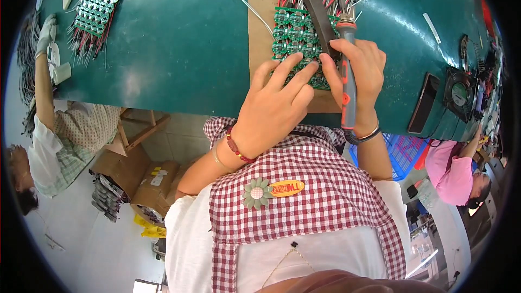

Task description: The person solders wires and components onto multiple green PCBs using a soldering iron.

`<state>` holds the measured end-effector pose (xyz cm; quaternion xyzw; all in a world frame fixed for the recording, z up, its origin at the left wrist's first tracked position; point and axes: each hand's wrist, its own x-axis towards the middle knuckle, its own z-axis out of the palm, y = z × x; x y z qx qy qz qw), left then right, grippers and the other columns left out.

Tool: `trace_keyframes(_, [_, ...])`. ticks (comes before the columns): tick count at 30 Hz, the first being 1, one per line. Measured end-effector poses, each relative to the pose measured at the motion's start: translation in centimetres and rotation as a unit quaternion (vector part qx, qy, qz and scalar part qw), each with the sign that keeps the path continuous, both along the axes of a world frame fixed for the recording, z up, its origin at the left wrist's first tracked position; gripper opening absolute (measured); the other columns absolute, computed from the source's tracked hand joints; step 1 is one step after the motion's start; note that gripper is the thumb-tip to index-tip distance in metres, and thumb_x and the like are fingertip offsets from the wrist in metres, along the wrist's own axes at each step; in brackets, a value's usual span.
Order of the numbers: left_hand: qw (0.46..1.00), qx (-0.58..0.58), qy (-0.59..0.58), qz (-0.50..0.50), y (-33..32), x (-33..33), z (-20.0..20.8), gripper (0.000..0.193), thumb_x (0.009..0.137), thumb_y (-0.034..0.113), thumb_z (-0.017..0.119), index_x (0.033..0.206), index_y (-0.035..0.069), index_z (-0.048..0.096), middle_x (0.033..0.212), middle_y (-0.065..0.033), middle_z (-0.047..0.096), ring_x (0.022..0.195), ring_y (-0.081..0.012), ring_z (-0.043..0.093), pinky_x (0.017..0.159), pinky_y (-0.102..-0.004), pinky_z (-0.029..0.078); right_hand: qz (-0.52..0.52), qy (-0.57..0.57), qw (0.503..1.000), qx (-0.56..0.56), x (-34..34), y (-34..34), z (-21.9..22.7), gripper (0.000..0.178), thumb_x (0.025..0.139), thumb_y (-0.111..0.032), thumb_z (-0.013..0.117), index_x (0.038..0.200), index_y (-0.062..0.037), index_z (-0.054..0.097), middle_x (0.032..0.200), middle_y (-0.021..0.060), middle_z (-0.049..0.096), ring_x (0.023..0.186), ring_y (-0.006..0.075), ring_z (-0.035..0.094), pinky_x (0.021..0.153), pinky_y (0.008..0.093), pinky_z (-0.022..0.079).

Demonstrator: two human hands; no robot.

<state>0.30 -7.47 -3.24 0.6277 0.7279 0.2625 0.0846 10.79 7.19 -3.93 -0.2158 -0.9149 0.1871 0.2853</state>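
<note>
A panel of small green circuit boards (pixel 293 33) lies on a brown cardboard sheet (pixel 260 38), with red, black and white wires along its far side. My left hand (pixel 279 100) rests its spread fingertips on the panel's near part; the thumb is hidden. In my right hand (pixel 362 70) is a soldering iron (pixel 348 84) with a grey and red handle, its metal end pointing away from me among the wires. A dark flat bar (pixel 315 5) crosses the panel, its near end beside my right fingers.
Another wired circuit board panel (pixel 100 2) lies far left on the green table (pixel 179 38). Near it is a co-worker's gloved hand (pixel 46 35). A phone (pixel 423 103) and a black fan (pixel 459 93) sit at right. Below the table's edge stands a blue crate (pixel 399 154).
</note>
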Motion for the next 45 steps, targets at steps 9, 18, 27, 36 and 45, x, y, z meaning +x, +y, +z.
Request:
trace_keyframes(9, [0.999, -0.034, 0.023, -0.023, 0.0, 0.1, 0.6, 0.009, 0.082, 0.015, 0.055, 0.088, 0.007, 0.056, 0.124, -0.008, 0.058, 0.121, -0.0281, 0.05, 0.1, -0.0444, 0.037, -0.001, 0.057, 0.998, 0.013, -1.0, -1.4, 0.4, 0.03, 0.069, -0.007, 0.077, 0.096, -0.0128, 0.065, 0.071, 0.0012, 0.052, 0.07, 0.0213, 0.054, 0.07, 0.0342, 0.038])
trace_keyframes(18, [0.996, -0.066, 0.024, -0.047, -0.1, -0.5, 1.0, 0.007, 0.083, 0.014, 0.055, 0.085, 0.008, 0.055, 0.127, -0.0075, 0.057, 0.124, -0.0281, 0.048, 0.1, -0.0465, 0.034, -0.099, 0.141, 0.964, -0.202, 3.4, 0.4, 2.5, 0.026, 0.084, -0.006, 0.068, 0.109, -0.0009, 0.062, 0.088, 0.0106, 0.066, 0.075, 0.0191, 0.062, 0.07, 0.0321, 0.05])
trace_keyframes(27, [0.998, -0.058, -0.007, -0.02, -0.2, -0.2, 1.1, 0.017, 0.071, 0.005, 0.066, 0.078, 0.009, 0.05, 0.121, -0.0067, 0.059, 0.125, -0.0255, 0.051, 0.101, -0.0507, 0.031, -0.079, 0.214, 0.896, -0.382, 8.9, 8.3, 4.8, 0.037, 0.088, -0.018, 0.064, 0.113, 0.0084, 0.058, 0.091, 0.0109, 0.058, 0.084, 0.0151, 0.053, 0.078, 0.027, 0.041])
trace_keyframes(36, [0.97, 0.083, -0.205, 0.104, 0.4, -0.9, 2.0, 0.019, 0.074, -0.008, 0.068, 0.082, 0.005, 0.057, 0.07, -0.0044, 0.056, 0.058, -0.0158, 0.052, 0.057, -0.0271, 0.043, -0.024, 0.169, 0.807, -0.566, 8.3, 9.9, 4.8, 0.033, 0.079, -0.022, 0.066, 0.1, 0.0023, 0.058, 0.09, 0.0093, 0.058, 0.082, 0.0143, 0.053, 0.073, 0.0262, 0.04])
trace_keyframes(45, [0.98, 0.045, -0.016, 0.192, 4.9, -1.1, 2.9, 0.018, 0.07, 0.003, 0.073, 0.078, 0.008, 0.058, 0.072, -0.0037, 0.05, 0.061, -0.0195, 0.055, 0.049, -0.0312, 0.042, 0.068, 0.005, 0.793, -0.606, 3.9, 14.8, 4.2, 0.017, 0.079, -0.017, 0.066, 0.087, -0.0026, 0.062, 0.078, 0.0006, 0.059, 0.067, 0.0032, 0.043, 0.059, 0.0189, 0.031])
